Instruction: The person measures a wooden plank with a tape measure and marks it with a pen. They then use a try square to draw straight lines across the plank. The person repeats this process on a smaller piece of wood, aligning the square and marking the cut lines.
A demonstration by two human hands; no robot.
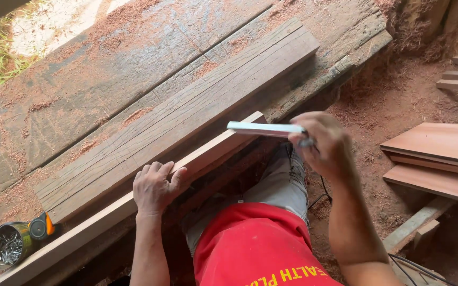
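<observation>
left hand (pixel 155 186) lies palm down w/ fingers spread flat on a long thin wood strip (pixel 208 156), pressing on it, not wrapped round it. strip is pale reddish-brown, smooth, narrow, runs diagonally from below-left of that hand up to its squared end just under the right hand (pixel 324 145). right hand is curled closed round the handle end of a slim flat tool (pixel 263 128), light grey-white, blade-like, sticking out level to its left over the strip's end; can't tell if the tool touches the wood. just beyond the left hand's fingertips lies a thick weathered plank (pixel 186 111), grey-brown, cracked, parallel to the strip, on a sawdusty tabletop (pixel 80 79). well to the left of the left hand: a tin of nails (pixel 6 246) w/ a tape measure (pixel 41 228) beside it. right of the right hand, stacked reddish boards (pixel 441 153) on the ground.
</observation>
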